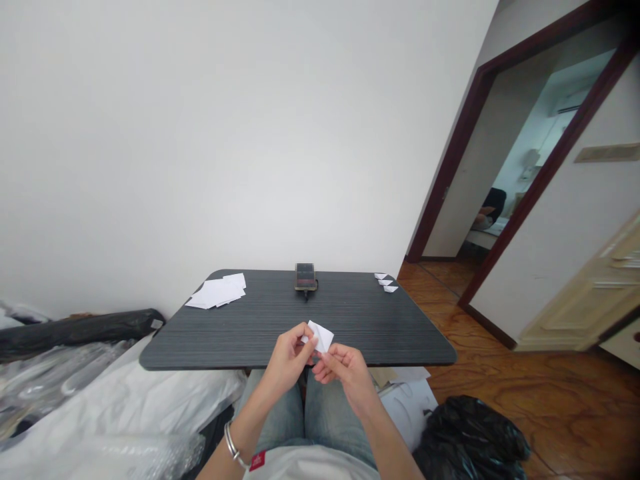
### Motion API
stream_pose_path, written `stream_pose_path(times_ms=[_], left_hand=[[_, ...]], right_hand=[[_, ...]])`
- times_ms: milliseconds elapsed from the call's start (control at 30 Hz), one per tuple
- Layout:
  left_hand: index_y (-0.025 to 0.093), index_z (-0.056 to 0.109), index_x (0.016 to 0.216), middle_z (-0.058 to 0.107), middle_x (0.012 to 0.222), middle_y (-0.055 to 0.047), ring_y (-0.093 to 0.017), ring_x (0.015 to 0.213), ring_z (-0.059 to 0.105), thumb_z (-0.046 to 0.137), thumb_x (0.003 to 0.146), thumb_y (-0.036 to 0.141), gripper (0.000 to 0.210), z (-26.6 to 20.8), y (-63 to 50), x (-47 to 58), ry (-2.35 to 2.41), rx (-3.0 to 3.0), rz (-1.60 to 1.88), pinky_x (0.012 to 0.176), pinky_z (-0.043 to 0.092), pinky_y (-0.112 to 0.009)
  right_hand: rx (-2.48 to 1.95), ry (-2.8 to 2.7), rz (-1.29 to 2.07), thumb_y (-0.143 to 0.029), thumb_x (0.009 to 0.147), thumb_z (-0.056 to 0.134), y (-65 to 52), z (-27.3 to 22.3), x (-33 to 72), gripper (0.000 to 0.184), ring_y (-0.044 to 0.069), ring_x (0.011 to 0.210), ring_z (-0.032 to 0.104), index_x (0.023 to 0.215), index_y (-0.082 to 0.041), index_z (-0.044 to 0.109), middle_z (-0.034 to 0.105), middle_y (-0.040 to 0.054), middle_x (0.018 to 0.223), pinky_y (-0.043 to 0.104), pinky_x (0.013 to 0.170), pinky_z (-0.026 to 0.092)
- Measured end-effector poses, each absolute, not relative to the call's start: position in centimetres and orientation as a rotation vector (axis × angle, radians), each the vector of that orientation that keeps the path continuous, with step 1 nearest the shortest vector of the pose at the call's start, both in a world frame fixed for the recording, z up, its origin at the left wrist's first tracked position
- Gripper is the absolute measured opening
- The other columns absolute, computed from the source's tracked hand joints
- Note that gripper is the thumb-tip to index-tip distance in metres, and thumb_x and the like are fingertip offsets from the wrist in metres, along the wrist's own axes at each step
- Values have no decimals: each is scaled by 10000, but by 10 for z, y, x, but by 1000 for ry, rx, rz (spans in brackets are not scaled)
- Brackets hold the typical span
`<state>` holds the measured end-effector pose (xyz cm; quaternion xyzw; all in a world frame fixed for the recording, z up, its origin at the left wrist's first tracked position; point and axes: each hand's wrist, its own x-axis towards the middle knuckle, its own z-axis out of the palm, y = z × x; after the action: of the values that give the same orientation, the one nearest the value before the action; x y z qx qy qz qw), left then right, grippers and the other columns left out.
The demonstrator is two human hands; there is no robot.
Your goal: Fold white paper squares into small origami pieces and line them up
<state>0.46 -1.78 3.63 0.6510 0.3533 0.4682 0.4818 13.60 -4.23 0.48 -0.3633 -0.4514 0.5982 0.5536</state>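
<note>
One paper (323, 338) in two hands, three folded pieces (385, 283) at the corner

Both hands meet over the middle of the table's (345, 320) near edge. The left hand (294, 353) has its fingers pinched on the paper from the left; the right hand (346, 368) grips its lower corner, thumb against the fingers. The paper is creased, raised above the tabletop.

Three small folded pieces lie in a slanting row at the far right corner. One loose pile of white sheets (217, 292) spreads at the far left corner; its sheets overlap too much to count. One small device (305, 275) stands at the middle of the far edge. One bangle (231, 443) circles the left wrist. Right of the table, black plastic (467, 437) lies on the floor (560, 413).
</note>
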Motion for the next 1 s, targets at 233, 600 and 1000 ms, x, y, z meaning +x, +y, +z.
stream_pose_path(times_ms=[233, 600, 1000], left_hand=[[152, 454, 664, 489, 587, 20, -99, 536, 476, 503, 791, 349, 239, 36, -17, 1, 855, 1640, 1107, 496, 417, -197], [150, 471, 669, 510, 595, 15, -99, 543, 478, 484, 808, 336, 232, 31, -16, 3, 882, 1718, 1118, 513, 398, -194], [151, 462, 655, 496, 565, 22, -94, 507, 469, 483, 803, 327, 231, 30, -17, 6, 924, 1725, 1131, 491, 395, -192]], right_hand=[[-846, -1065, 1430, -391, 655, 692, -43, 6, 138, 295, 113, 468, 619, 620, -122, 579, 685, 62, 574, 177, 457, 477], [-804, -999, 1534, -428, 686, 651, -42, 3, 139, 322, 82, 404, 555, 672, -118, 566, 639, 28, 541, 165, 403, 454], [-870, -1103, 1320, -458, 677, 637, -38, -3, 134, 344, 69, 329, 490, 625, -134, 535, 580, -12, 456, 157, 331, 415]])
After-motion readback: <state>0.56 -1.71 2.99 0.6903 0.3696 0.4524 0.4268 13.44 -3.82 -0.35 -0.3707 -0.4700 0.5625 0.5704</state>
